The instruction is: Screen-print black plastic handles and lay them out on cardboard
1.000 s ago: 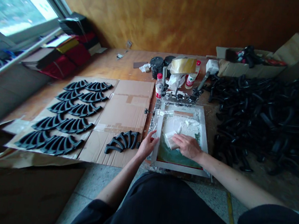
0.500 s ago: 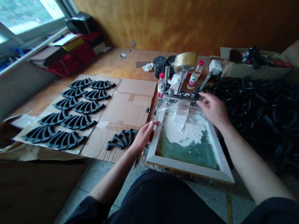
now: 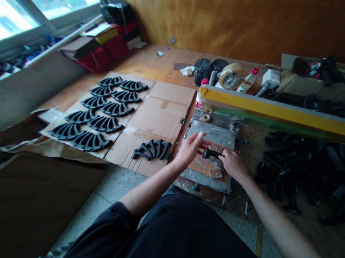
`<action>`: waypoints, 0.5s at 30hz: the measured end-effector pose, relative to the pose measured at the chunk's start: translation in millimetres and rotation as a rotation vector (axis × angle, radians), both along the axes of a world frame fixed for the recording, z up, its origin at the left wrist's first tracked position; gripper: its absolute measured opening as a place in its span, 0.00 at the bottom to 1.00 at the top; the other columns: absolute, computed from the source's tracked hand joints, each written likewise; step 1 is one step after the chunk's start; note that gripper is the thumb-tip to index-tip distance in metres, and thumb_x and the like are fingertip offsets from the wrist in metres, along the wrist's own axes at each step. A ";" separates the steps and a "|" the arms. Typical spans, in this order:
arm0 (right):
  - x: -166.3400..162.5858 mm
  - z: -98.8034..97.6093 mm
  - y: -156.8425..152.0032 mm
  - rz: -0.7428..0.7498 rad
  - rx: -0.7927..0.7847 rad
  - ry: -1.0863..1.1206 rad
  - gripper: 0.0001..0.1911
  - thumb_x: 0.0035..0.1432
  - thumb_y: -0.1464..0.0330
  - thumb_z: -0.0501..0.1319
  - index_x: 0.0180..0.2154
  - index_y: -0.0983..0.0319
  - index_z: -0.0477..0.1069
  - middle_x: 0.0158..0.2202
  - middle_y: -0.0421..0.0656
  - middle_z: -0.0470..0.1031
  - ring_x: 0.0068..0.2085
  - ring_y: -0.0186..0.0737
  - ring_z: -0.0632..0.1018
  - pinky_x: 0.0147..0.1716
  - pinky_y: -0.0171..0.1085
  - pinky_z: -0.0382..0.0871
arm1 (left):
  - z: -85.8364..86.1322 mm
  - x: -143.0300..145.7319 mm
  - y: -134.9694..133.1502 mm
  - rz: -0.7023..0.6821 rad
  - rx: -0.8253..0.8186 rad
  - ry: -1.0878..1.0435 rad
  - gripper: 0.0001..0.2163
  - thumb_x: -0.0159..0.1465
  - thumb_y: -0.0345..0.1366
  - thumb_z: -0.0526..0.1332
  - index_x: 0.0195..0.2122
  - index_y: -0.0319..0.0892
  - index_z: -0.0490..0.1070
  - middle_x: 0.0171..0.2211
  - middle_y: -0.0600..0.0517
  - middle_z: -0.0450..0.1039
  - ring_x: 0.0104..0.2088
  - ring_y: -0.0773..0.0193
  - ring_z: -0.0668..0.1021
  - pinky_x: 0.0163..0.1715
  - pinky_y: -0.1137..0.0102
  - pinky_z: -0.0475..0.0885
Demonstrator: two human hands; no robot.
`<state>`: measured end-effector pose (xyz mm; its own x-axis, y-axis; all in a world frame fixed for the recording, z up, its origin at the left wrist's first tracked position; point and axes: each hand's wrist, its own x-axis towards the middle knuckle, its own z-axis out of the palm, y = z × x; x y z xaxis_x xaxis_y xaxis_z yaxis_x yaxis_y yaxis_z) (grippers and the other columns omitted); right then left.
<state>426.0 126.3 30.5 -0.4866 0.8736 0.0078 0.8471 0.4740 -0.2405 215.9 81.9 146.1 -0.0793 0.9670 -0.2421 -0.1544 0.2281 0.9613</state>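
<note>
Wooden counter is running along an orange-brown wall, with a window off to the left. Screen frame is standing raised beyond both hands, its yellow edge crossing the view and running out of the right side. Below it the metal plate is lying exposed.

Right hand is resting on the plate with its grip closing on the near end of a small black part; the fingers are curling over it, though how firmly they are holding cannot be told. The part is lying just left of this grip, its long axis running left to right across the plate. Left hand is hovering just left of the part, fingers spread and open, holding nothing; it is blurred, so contact with the part cannot be confirmed. The right hand is the nearer of the two.

Further left of the left hand, a fan of black curved pieces is lying on the cardboard, and rows of finished pieces are sitting well beyond it. To the right of the right hand, a heap of black parts is spreading into shadow, individual items hard to separate. Beyond the frame, jars, a tape roll and a bottle are standing; the frame is hiding whatever lies directly behind it.
</note>
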 end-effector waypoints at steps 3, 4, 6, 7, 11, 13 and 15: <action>-30.0 22.8 -13.5 0.070 0.030 0.063 0.07 0.66 0.66 0.52 0.35 0.60 0.66 0.35 0.49 0.75 0.40 0.49 0.73 0.40 0.43 0.65 | -37.9 7.8 -45.8 -0.131 -0.272 -0.135 0.30 0.59 0.62 0.56 0.47 0.39 0.72 0.41 0.40 0.78 0.38 0.55 0.80 0.30 0.67 0.74; -46.1 30.0 -21.9 0.125 0.060 0.097 0.08 0.66 0.66 0.52 0.35 0.59 0.66 0.35 0.50 0.74 0.40 0.50 0.73 0.41 0.43 0.65 | -48.1 8.3 -57.4 -0.080 -0.303 -0.185 0.31 0.59 0.63 0.55 0.45 0.39 0.72 0.41 0.40 0.78 0.39 0.54 0.80 0.30 0.67 0.74; -84.3 40.5 -42.4 0.258 0.097 0.142 0.09 0.67 0.67 0.51 0.34 0.59 0.67 0.35 0.50 0.73 0.41 0.51 0.72 0.42 0.45 0.64 | -64.7 0.6 -73.9 0.122 -0.311 -0.232 0.32 0.58 0.65 0.53 0.41 0.38 0.71 0.39 0.41 0.77 0.39 0.55 0.80 0.29 0.68 0.74; -104.3 43.3 -52.4 0.328 0.094 0.161 0.10 0.67 0.68 0.50 0.34 0.59 0.67 0.35 0.49 0.73 0.41 0.50 0.71 0.43 0.45 0.64 | -71.7 -9.0 -80.0 0.233 -0.313 -0.223 0.31 0.58 0.66 0.53 0.40 0.38 0.71 0.38 0.42 0.77 0.37 0.57 0.80 0.29 0.69 0.74; -170.3 36.8 -67.4 0.558 -0.012 0.234 0.09 0.67 0.65 0.54 0.41 0.59 0.71 0.41 0.47 0.75 0.45 0.48 0.71 0.45 0.43 0.65 | -100.1 -81.4 -106.5 0.553 -0.376 -0.061 0.27 0.60 0.62 0.54 0.41 0.40 0.68 0.35 0.45 0.77 0.32 0.61 0.80 0.26 0.73 0.72; -192.0 26.0 -57.9 0.577 -0.043 0.203 0.10 0.66 0.64 0.56 0.45 0.59 0.72 0.43 0.47 0.75 0.46 0.48 0.71 0.45 0.43 0.65 | -117.1 -123.9 -122.4 0.647 -0.445 0.033 0.25 0.64 0.59 0.51 0.41 0.39 0.67 0.36 0.44 0.78 0.31 0.62 0.81 0.24 0.74 0.70; -209.1 14.2 -43.4 0.535 -0.043 0.119 0.11 0.65 0.63 0.57 0.45 0.60 0.73 0.41 0.48 0.77 0.45 0.48 0.72 0.43 0.43 0.65 | -134.7 -158.3 -135.4 0.686 -0.558 0.110 0.23 0.66 0.56 0.48 0.39 0.38 0.66 0.36 0.41 0.78 0.31 0.61 0.81 0.23 0.74 0.70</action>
